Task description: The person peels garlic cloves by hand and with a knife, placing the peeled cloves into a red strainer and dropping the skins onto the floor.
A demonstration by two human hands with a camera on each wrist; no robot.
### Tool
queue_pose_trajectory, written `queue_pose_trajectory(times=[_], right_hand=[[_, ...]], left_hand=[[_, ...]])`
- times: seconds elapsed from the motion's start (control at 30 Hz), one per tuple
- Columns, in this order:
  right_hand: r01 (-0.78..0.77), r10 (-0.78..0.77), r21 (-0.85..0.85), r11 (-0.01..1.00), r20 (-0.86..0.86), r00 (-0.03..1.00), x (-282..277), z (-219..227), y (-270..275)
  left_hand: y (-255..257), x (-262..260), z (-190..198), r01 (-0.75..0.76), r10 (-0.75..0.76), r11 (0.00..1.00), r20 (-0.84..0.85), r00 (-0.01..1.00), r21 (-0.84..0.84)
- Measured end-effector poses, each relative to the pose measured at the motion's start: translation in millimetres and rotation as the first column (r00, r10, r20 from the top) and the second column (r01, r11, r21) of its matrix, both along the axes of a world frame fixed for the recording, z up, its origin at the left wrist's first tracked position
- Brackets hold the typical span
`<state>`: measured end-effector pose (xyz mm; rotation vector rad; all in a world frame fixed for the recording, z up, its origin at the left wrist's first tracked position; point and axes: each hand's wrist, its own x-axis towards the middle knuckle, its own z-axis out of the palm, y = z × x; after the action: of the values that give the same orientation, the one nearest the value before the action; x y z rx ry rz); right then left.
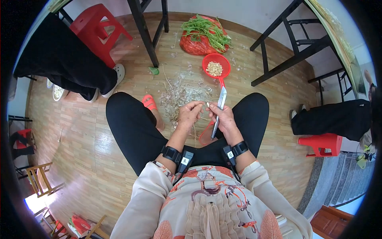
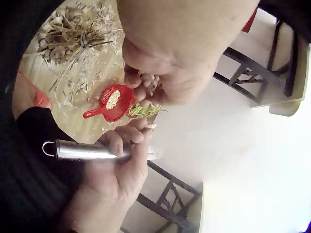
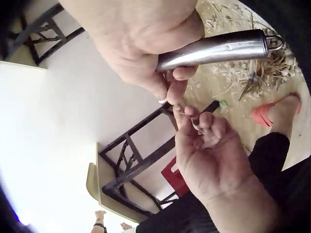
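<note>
My right hand (image 1: 223,118) grips a metal-handled knife (image 3: 218,48) against the palm, its blade pointing away from me in the head view. Thumb and fingertip of that hand also pinch a small whitish clove (image 3: 163,101). Facing it, my left hand (image 1: 190,115) has its fingers curled around small pale-purple garlic pieces (image 2: 148,81), partly hidden by the fingers. The fingertips of both hands nearly meet. Beyond them on the floor, a red handled strainer (image 1: 227,67) holds peeled cloves (image 1: 214,69). Dry garlic stalks and skins (image 1: 175,97) lie beneath and left of my hands.
A red mesh bag (image 1: 195,44) topped with green stems (image 1: 207,31) lies by the wall. Black-legged tables stand on both sides. Red stools (image 1: 93,32) are at left and right, with people in dark trousers close by. A green scrap (image 1: 153,70) lies on the floor.
</note>
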<state>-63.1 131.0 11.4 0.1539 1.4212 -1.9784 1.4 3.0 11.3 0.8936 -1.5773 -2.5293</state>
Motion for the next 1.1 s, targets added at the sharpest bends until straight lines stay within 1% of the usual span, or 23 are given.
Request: queue_pose_trajectory(times=[0.07,0.17,0.23,0.27,0.3,0.33,0.37,0.43,0.5,0.57,0.7,0.77,0.8,0.87,0.9,0.97,1.0,1.03,1.07,1.1], right_hand=[[-0.016,0.016,0.000,1.000,-0.005,1.000,0.8,-0.5,0.3],[-0.060,0.061,0.024,0.998,-0.053,0.997,2.8,0.1,-1.1],[-0.071,0.081,0.083,0.994,-0.127,0.989,3.9,-0.6,-3.1],[-0.071,0.081,0.083,0.994,-0.127,0.989,4.4,-1.1,-3.9],[-0.070,0.089,0.118,0.991,-0.164,0.982,5.0,-1.6,-4.5],[-0.067,0.098,0.153,0.986,-0.201,0.975,5.9,-2.3,-4.8],[-0.066,0.097,0.153,0.986,-0.200,0.975,7.1,-3.4,-5.4],[-0.033,0.095,0.223,0.974,-0.270,0.958,8.9,-5.1,-6.8],[-0.032,0.093,0.219,0.975,-0.276,0.957,9.0,-3.1,-7.4],[-0.030,0.092,0.216,0.976,-0.282,0.955,8.4,-0.2,-7.0],[-0.081,0.143,0.222,0.972,-0.282,0.949,8.0,4.0,-6.5],[-0.101,0.170,0.240,0.966,-0.287,0.943,8.1,2.9,-6.5],[-0.106,0.182,0.253,0.962,-0.296,0.938,7.8,0.9,-6.4],[-0.111,0.194,0.268,0.957,-0.304,0.933,8.0,-0.5,-6.1],[-0.125,0.200,0.254,0.959,-0.293,0.935,7.9,1.0,-5.9],[-0.141,0.208,0.239,0.961,-0.283,0.936,8.0,3.8,-5.5],[-0.153,0.200,0.195,0.969,-0.248,0.948,7.4,5.2,-5.3],[-0.164,0.194,0.150,0.975,-0.212,0.958,6.9,5.8,-5.0],[-0.165,0.195,0.150,0.975,-0.212,0.958,6.3,4.8,-4.5],[-0.162,0.189,0.149,0.975,-0.184,0.965,5.7,3.6,-4.1]], left_hand=[[1.4,0.2,3.2,0.036,-0.037,0.998,-0.019,0.999,-0.056],[1.6,0.6,1.2,0.024,-0.026,0.996,-0.023,0.999,-0.086],[3.0,0.6,4.0,0.024,-0.026,0.996,-0.018,1.000,-0.089],[3.6,0.5,4.9,0.025,-0.026,0.995,-0.013,1.000,-0.093],[3.5,0.8,3.5,0.026,-0.027,0.995,-0.013,1.000,-0.093],[3.3,1.2,0.9,0.016,-0.017,0.998,-0.019,1.000,-0.059],[3.0,1.6,-1.1,0.007,-0.008,1.000,-0.025,1.000,-0.024],[2.2,1.8,-2.1,0.006,-0.006,1.000,-0.017,1.000,-0.011],[1.8,1.7,-3.7,0.004,-0.004,1.000,-0.010,1.000,0.000],[1.9,1.4,-6.6,-0.015,0.016,0.998,-0.020,1.000,0.068],[0.4,0.6,-8.9,-0.035,0.039,0.993,-0.034,0.999,0.112],[0.0,0.5,-9.2,-0.020,0.021,0.999,-0.039,0.999,0.034],[0.0,0.1,-7.6,-0.020,0.022,0.999,-0.038,0.999,0.034],[0.3,0.0,-3.3,0.009,-0.010,0.996,-0.012,1.000,-0.090],[0.9,-0.4,-3.9,0.008,-0.009,0.996,-0.012,1.000,-0.088],[1.4,-0.4,-6.9,-0.031,0.014,0.966,-0.067,0.998,-0.258],[1.0,-0.8,-11.6,-0.033,0.016,0.966,-0.067,0.998,-0.258],[0.5,-1.4,-17.1,-0.076,0.032,0.942,-0.137,0.990,-0.327],[0.3,-1.5,-21.9,-0.121,0.041,0.912,-0.208,0.977,-0.391],[0.0,-1.3,-20.3,-0.121,0.041,0.912,-0.208,0.977,-0.391]])
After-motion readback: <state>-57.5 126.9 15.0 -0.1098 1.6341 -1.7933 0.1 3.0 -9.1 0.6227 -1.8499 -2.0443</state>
